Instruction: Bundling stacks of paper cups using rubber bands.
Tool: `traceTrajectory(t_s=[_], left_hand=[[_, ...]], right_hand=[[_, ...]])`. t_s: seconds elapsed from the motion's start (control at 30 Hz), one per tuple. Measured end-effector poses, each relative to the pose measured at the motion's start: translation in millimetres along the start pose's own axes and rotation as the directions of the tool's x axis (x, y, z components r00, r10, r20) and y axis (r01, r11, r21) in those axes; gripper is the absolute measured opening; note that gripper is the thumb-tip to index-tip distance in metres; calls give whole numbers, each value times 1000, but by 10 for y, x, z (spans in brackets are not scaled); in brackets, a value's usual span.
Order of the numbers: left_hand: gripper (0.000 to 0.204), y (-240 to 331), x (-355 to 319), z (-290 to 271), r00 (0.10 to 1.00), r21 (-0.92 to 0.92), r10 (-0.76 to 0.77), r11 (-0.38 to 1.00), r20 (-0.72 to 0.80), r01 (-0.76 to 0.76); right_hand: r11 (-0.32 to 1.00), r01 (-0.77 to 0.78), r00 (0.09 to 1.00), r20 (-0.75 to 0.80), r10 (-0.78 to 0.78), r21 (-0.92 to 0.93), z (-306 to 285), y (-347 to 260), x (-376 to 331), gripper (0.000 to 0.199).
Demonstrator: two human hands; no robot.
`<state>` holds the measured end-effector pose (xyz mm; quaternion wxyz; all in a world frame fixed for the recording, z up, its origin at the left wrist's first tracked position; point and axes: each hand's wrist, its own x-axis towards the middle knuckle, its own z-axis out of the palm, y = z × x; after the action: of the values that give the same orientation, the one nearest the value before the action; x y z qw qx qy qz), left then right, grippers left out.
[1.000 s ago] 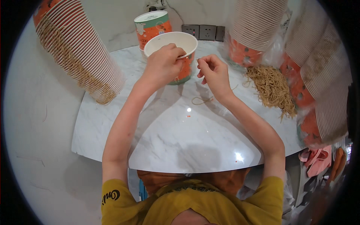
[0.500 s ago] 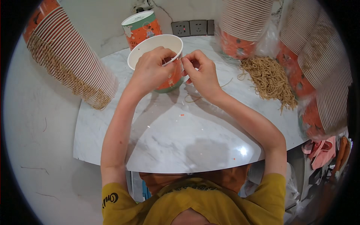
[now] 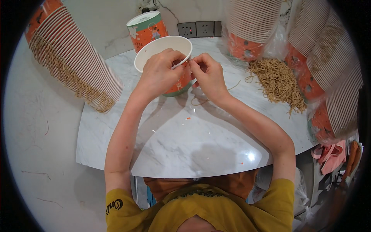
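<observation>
A large paper bucket (image 3: 146,58), white inside with an orange and green printed outside, stands tilted at the far middle of the marble-look table. My left hand (image 3: 159,73) grips its near rim, with the fingertips reaching inside the wall. Against the bucket's right outer side, my right hand (image 3: 210,75) is closed in a pinch. A thin tan cord (image 3: 199,103) trails on the table beneath the right hand, and its end shows beyond the wrist. The pinched fingertips hide exactly how the cord meets the bucket.
At the left leans a tall stack of nested buckets (image 3: 83,58) with tan cord handles. Behind stands an upside-down bucket (image 3: 148,33), near wall sockets (image 3: 196,29). To the right lie a heap of tan cords (image 3: 280,81) and plastic-wrapped bucket stacks (image 3: 253,27).
The bucket and my left hand have shifted slightly right. My right hand stays pinched at the bucket's side, almost in the same place.
</observation>
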<state>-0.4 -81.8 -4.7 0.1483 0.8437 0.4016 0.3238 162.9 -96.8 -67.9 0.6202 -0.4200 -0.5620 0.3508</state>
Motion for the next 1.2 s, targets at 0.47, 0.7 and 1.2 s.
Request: traceTrajectory(t_s=[0.47,0.7,1.2], left_hand=[[24,-35,73,-36,991,-159,-86,982,100,101],[20,-80,74,-180,948,-347,-216,892,234,289],[14,-241,159,-183,944,-317,-88,928,319,193]], right_hand=[[990,114,992,-46,-118,-83,8,120,17,18],[1000,-14,1000,-11,14,-6,56,-115,-87,17],[998,25,1000,9,-25,-55,87,-129,-117,17]])
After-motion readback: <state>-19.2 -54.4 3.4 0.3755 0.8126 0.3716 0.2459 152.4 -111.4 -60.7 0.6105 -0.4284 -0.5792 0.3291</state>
